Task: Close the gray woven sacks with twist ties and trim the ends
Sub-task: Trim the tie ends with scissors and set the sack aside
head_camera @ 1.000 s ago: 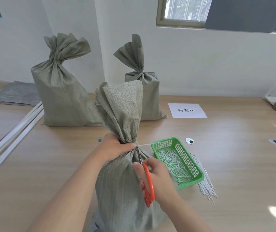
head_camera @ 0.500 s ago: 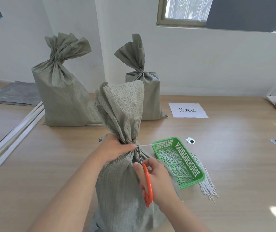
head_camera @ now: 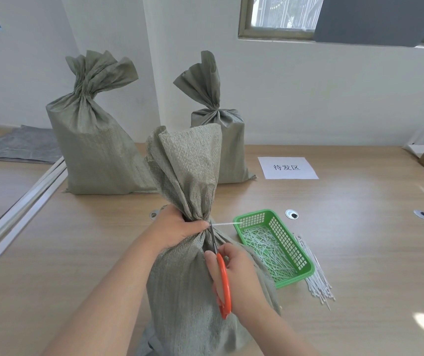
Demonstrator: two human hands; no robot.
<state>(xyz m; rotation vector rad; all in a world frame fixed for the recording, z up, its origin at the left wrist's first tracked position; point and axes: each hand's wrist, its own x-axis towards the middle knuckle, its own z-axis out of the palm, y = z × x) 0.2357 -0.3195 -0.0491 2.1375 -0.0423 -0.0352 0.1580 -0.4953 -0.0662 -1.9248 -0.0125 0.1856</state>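
A left hand (head_camera: 177, 227) grips the gathered neck of the near sack (head_camera: 187, 283), upright on the table (head_camera: 359, 253). The right hand (head_camera: 241, 278) holds orange scissors (head_camera: 221, 268), blades at the white tie (head_camera: 222, 223) jutting right toward a green basket (head_camera: 307, 274). Blades set too close could nick the weave or cut the tie's lock.

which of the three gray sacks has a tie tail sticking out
The nearest sack, gripped at its neck by the left hand: a white tie tail juts rightward from it beside the scissors. The two sacks by the wall show none.
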